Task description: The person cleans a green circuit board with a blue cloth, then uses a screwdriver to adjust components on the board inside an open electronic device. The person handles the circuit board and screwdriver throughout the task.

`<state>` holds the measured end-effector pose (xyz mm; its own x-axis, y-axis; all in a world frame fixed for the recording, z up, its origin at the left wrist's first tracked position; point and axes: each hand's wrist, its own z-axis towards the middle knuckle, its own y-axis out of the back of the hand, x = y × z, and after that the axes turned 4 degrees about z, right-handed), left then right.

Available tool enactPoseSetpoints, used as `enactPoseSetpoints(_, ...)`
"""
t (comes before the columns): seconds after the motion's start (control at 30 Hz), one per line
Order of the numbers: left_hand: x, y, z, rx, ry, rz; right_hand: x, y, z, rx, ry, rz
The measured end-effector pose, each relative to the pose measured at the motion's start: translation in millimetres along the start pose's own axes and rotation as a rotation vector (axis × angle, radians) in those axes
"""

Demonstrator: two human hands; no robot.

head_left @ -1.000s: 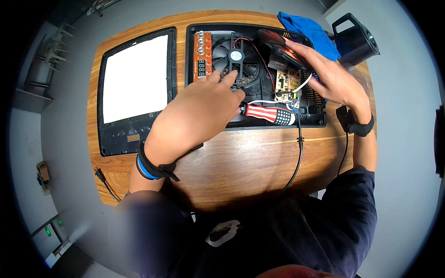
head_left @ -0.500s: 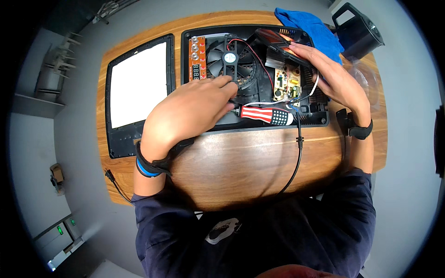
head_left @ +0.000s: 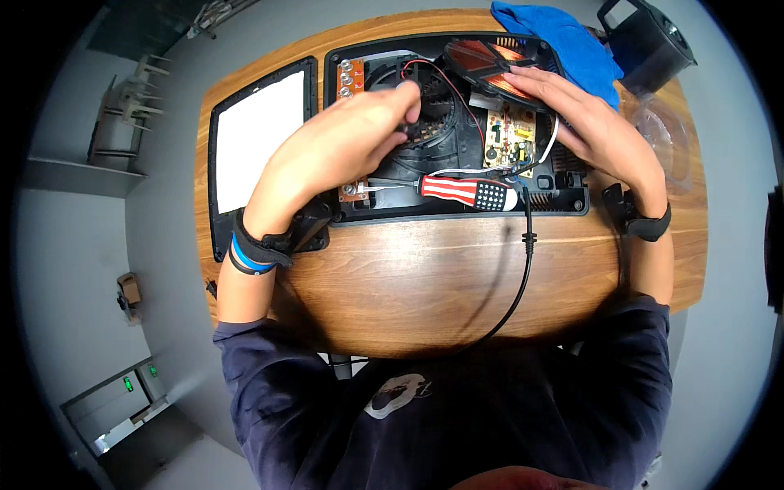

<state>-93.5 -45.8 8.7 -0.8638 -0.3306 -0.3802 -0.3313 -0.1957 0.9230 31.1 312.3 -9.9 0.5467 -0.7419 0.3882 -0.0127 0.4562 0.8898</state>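
An opened black induction cooker base (head_left: 359, 214) lies on the table. My left hand (head_left: 347, 143) is over the cooling fan (head_left: 439, 110), its thumb and fingers closed at the fan's frame; the palm hides much of the fan. My right hand (head_left: 596, 122) grips the edge of the round copper coil (head_left: 482, 64), which is tilted up over the circuit board (head_left: 510, 135). A screwdriver (head_left: 465, 192) with a striped and starred handle rests inside the base's front side. An orange display board (head_left: 351, 73) is partly covered by my left hand.
The white-topped cover (head_left: 261, 139) lies left of the base. A blue cloth (head_left: 563, 45) and a black jug (head_left: 649, 45) are at the back right, with a clear plastic container (head_left: 663, 139) nearer. The power cord (head_left: 523, 282) runs off the front.
My left hand has moved away from beside the screwdriver to the fan and closed at its frame. My right hand still holds the coil tilted. The whole view has shifted slightly.
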Motion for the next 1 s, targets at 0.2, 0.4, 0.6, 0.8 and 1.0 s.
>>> enactPoseSetpoints(0.2, -11.0, 14.3, 7.1, -0.129, 0.004, 0.07, 0.1, 1.5, 0.1, -0.004, 0.026, 0.006)
enactPoseSetpoints(0.4, -16.9, 7.6, -0.7, 0.04, -0.018, 0.079, -2.5, 1.5, -4.3, -0.014, -0.003, -0.004)
enactPoseSetpoints(0.6, -37.1, 16.4, -1.5, 0.134, 0.0, 0.193, -4.1, -1.1, -7.0, -0.043, 0.005, -0.003)
enactPoseSetpoints(0.8, -43.2, 8.7, 25.8, 0.121, -0.094, 0.155, -1.5, 1.2, -5.1, -0.072, 0.007, -0.001)
enactPoseSetpoints(1.0, -40.8, -27.0, 53.0, 0.092, -0.294, 0.191, -5.1, 1.7, 1.2, -0.138, 0.051, 0.0)
